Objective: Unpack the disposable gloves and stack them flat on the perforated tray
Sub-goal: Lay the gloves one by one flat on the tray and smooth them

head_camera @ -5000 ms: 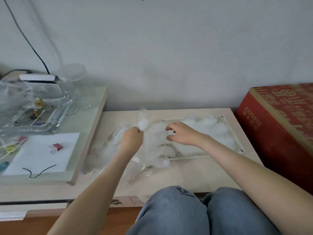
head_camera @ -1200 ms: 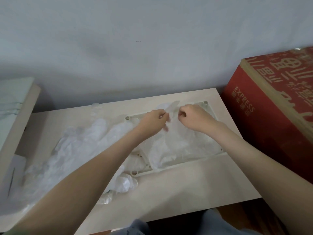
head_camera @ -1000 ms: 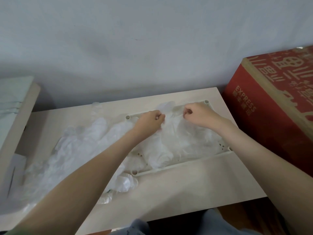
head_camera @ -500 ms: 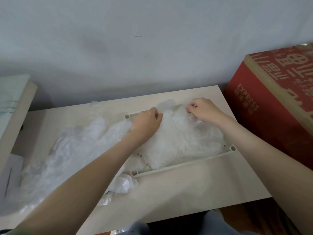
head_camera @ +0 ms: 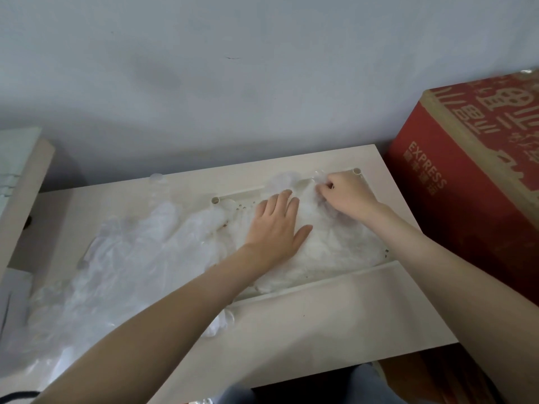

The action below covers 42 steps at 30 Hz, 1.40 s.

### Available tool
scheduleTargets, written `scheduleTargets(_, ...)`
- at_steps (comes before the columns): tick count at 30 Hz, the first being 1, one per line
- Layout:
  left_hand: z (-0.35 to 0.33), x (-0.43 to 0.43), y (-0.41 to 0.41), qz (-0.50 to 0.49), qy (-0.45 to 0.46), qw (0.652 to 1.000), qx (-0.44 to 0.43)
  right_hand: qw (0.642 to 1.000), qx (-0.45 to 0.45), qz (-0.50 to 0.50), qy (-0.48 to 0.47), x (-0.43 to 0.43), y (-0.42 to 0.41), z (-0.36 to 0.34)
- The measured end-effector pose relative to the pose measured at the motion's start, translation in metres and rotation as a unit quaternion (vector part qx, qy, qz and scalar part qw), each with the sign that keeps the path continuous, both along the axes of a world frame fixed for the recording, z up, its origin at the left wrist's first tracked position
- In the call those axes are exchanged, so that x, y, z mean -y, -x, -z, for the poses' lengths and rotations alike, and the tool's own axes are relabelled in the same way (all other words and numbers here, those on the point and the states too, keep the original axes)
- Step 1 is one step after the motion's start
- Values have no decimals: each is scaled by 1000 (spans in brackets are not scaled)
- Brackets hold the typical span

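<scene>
1. The left hand [head_camera: 277,225] lies flat with its fingers straight, palm down on the stack of gloves [head_camera: 335,246], pinning it to the tray [head_camera: 335,278].
2. The right hand [head_camera: 347,196] is apart from the left, near the tray's far right corner. Its fingers are curled and pinch the far edge of the stack's top layer. How many layers it holds is not clear.
3. The stack covers the right part of the tray. A loose heap of gloves [head_camera: 131,258] lies on the table [head_camera: 320,322] to the left and spills over the tray's left end. One crumpled scrap [head_camera: 218,325] sits by the left forearm, in front of the tray.
4. The gloves look like thin clear film: almost weightless, limp, slippery against each other and likely to cling to skin.
5. Such film probably springs back into wrinkles once pressure is off, so a flat palm suits smoothing better than fingertips.
6. The best hold is likely a light pinch at the cuff edge or at two corners, which lets a glove hang open before it is laid down.
7. A hard pull could stretch or tear the film, or drag the layers beneath out of line.
8. A red box [head_camera: 466,214] stands just beside the table's right end.
</scene>
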<state>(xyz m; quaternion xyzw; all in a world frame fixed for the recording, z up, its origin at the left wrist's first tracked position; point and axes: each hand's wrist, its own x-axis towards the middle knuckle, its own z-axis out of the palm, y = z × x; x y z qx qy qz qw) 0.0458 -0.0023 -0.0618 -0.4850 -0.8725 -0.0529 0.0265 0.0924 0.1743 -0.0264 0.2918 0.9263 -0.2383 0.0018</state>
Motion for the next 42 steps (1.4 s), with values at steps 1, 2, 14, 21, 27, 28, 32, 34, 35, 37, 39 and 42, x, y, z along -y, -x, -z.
scheduleTargets(1, 4, 1, 3, -1, 19, 1000, 15, 1000, 8, 5, -6, -1, 0, 0)
scheduleTargets(2, 4, 2, 5, 0, 35, 999, 40, 1000, 14, 12, -12, -4, -1, -2)
scheduleTargets(14, 14, 6, 12, 7, 50, 998, 48, 974, -168, -61, -138, 0, -23, -25)
scheduleTargets(21, 16, 4, 12, 1, 59, 997, 53, 951, 48, -277, -127, 49, -61, 25)
scheduleTargets(27, 17, 5, 15, 12, 72, 996, 56, 975, 148, -134, -97, 25, -66, 32)
scheduleTargets(28, 16, 4, 15, 15, 73, 995, 62, 976, 153, -117, -98, 22, -69, 28)
scheduleTargets(32, -2, 8, 15, 37, 26, 993, 106, 980, 133, -85, -118, 20, -71, 17)
scheduleTargets(34, -18, 14, 15, 42, -44, 992, 113, 983, 105, -86, -126, 21, -68, 5)
scheduleTargets(35, -26, 18, 15, 40, -74, 991, 105, 983, 97, -90, -127, 23, -66, -2)
scheduleTargets(37, -39, 32, 16, 9, -103, 993, 65, 982, 80, -106, -134, 30, -60, -15)
scheduleTargets(39, -49, 50, 17, -60, -103, 991, 56, 981, 66, -122, -138, 39, -53, -27)
scheduleTargets(42, -68, 96, 19, -187, -42, 979, 74, 979, 41, -167, -111, 71, -39, -41)
